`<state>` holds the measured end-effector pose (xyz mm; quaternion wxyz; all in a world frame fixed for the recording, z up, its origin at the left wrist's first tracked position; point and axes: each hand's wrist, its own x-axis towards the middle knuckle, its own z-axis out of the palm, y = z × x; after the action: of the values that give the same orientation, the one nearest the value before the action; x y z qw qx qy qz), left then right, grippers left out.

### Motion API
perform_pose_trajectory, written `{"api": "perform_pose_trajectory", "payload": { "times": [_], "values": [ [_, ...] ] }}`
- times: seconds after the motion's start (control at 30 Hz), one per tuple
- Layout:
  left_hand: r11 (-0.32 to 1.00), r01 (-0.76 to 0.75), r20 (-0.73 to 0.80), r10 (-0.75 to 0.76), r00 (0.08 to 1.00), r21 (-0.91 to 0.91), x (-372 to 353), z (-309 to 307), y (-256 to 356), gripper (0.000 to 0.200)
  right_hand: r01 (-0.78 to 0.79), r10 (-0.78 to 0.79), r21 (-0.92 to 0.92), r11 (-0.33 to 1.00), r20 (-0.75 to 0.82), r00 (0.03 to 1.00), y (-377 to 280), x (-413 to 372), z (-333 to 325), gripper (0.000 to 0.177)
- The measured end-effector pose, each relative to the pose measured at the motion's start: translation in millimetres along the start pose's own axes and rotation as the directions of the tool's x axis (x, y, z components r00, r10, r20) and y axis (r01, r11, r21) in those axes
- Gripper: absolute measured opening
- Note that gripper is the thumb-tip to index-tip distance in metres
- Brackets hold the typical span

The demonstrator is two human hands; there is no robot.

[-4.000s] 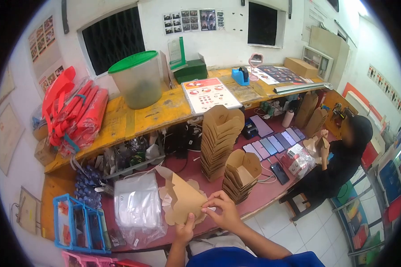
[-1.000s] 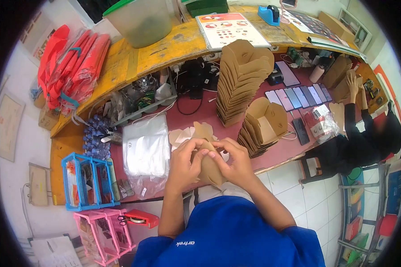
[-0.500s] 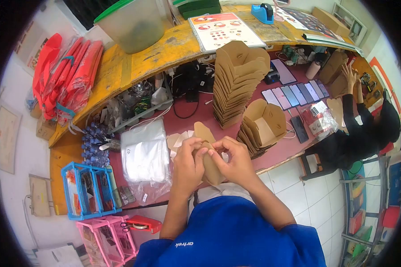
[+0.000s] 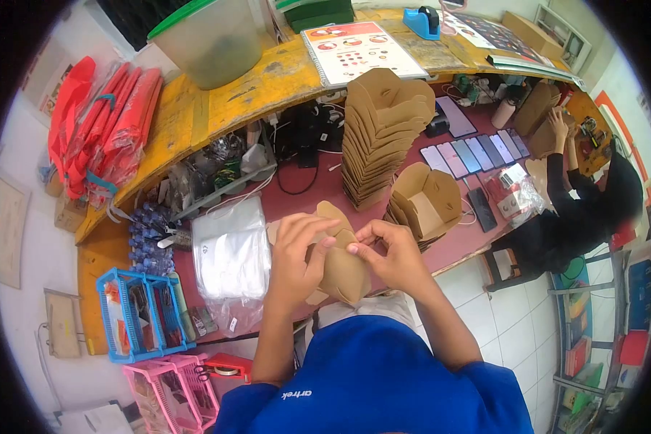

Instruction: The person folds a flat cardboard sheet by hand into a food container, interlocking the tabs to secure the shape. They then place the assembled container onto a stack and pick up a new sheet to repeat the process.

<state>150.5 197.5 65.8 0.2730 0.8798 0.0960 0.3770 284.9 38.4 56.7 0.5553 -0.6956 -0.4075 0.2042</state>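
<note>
A brown paper food box point(image 4: 343, 273) is between my two hands, above the table's near edge and close to my body. My right hand point(image 4: 394, 254) pinches the box's upper edge by a flap, thumb and index finger together. Along the box's left side lies my left hand point(image 4: 296, 254), its thumb against the cardboard and its fingers stretched over the far flap. Just beyond my right hand sits a short stack of opened paper boxes point(image 4: 428, 202). A taller stack of the same boxes point(image 4: 383, 137) rises behind it.
Left of my hands lie clear plastic bags point(image 4: 231, 249). A blue basket point(image 4: 141, 315) and a pink basket point(image 4: 170, 394) stand at the left. Several phones point(image 4: 477, 154) lie at the back right, near a co-worker point(image 4: 593, 192) in dark clothes. A yellow shelf point(image 4: 231, 101) overhangs the table.
My left hand has loosened from its pinch at the box's top, its fingers now stretched out. The box has turned to show more of its broad side. My right hand still pinches it.
</note>
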Motion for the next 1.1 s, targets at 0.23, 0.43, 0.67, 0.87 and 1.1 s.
{"api": "perform_pose_trajectory", "payload": {
  "times": [0.23, 0.43, 0.67, 0.87, 1.1],
  "values": [
    [0.988, 0.138, 0.194, -0.123, 0.973, -0.066, -1.0, 1.8, -0.3, 0.017, -0.040, 0.041, -0.022, 0.999, 0.056, 0.998, 1.0, 3.8, -3.1, 0.021],
    [0.990, 0.143, 0.111, -0.144, 0.983, 0.015, -6.1, 12.4, 3.9, 0.010, 0.004, -0.002, -0.050, 0.999, 0.043, 0.999, -1.3, 5.2, -0.2, 0.018],
    [0.993, 0.117, 0.030, -0.117, 0.993, -0.012, -9.4, 25.6, 1.5, 0.007, 0.109, -0.115, -0.084, 0.991, -0.077, 0.990, 5.0, 2.9, 3.3, 0.010],
    [0.988, 0.151, 0.057, -0.150, 0.987, -0.018, -7.6, 24.4, 3.0, 0.005, 0.242, -0.267, -0.186, 0.952, -0.125, 0.956, 7.7, 1.3, 12.3, 0.006],
    [0.994, 0.089, -0.055, -0.085, 0.995, 0.065, -7.4, 32.4, 8.3, 0.004, 0.280, -0.314, -0.169, 0.945, -0.232, 0.921, 10.9, -0.7, 16.9, 0.005]
  ]
}}
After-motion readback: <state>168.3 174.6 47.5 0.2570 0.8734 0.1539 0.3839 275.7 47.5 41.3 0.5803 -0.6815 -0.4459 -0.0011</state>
